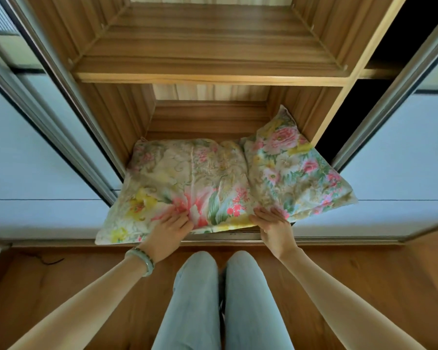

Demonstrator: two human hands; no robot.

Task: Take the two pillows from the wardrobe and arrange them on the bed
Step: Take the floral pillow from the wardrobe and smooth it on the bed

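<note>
Two floral pillows lie in the bottom compartment of the wooden wardrobe (208, 79). The larger pale pillow (177, 178) lies flat and hangs over the front edge on the left. A brighter pink-and-green pillow (293, 168) leans against the compartment's right wall and overlaps the first. My left hand (172, 228), with a green bangle on the wrist, pinches the front edge of the larger pillow. At the pillows' front edge, where the two meet, my right hand (273, 226) grips the fabric, thumb on top. The bed is not in view.
An empty wooden shelf (208, 51) sits above the pillows. Sliding doors with metal frames (68, 137) (379, 122) stand on both sides of the opening. My knees in light jeans (220, 286) are above the wooden floor (364, 274), close to the wardrobe's track.
</note>
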